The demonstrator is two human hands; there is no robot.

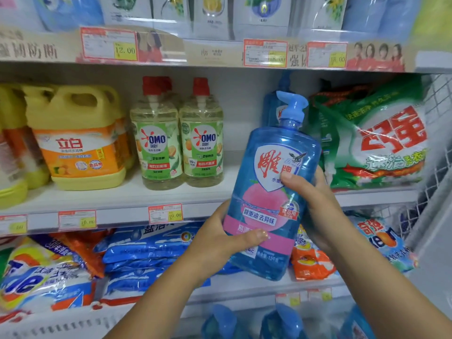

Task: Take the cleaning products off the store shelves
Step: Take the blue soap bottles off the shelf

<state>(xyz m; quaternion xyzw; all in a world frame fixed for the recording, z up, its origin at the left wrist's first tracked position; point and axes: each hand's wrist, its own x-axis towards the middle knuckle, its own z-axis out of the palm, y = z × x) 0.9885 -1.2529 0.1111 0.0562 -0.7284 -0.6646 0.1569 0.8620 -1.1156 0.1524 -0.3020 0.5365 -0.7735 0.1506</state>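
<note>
Blue pump bottle (271, 192), clear of shelf (122, 216), clasped low by L hand (220, 238) & mid-body by R hand (315, 204), prob. to steady weight.

translucent glossy plastic pump bottle (271, 192), crinkly shiny plastic detergent bag (381, 143)

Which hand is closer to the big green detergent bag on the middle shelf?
Right. The right hand grips the blue bottle just left of the green bag; the left hand holds the bottle's far, lower side.
</note>
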